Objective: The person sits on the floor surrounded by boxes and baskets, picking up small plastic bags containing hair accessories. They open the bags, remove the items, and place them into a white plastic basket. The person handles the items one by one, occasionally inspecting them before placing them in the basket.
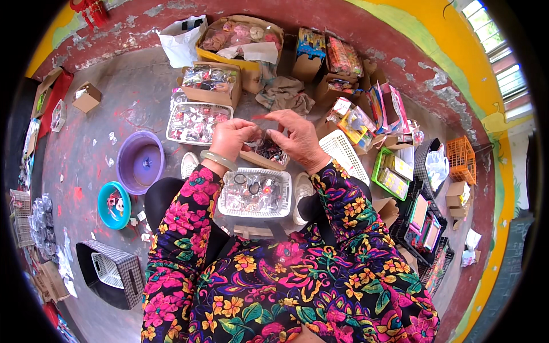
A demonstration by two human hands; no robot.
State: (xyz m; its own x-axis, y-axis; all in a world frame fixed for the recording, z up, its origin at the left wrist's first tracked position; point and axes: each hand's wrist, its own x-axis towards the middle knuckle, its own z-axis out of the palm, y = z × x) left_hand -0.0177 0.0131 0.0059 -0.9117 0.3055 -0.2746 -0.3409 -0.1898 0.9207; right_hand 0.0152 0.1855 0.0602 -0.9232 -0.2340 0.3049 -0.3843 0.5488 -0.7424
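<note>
My left hand and my right hand meet at picture centre, fingers pinched together on a small clear plastic packet with something dark and red inside. A pale green bangle circles my left wrist. Just below the hands sits a small cardboard box of similar dark trinkets. Nearer my lap rests a white slotted basket filled with several clear-wrapped small items. Both sleeves carry a bright flower print.
A white tray of packets and open cardboard boxes lie beyond the hands. A purple basin and teal bowl stand at left, a checked basket lower left. Green, black and orange crates crowd the right.
</note>
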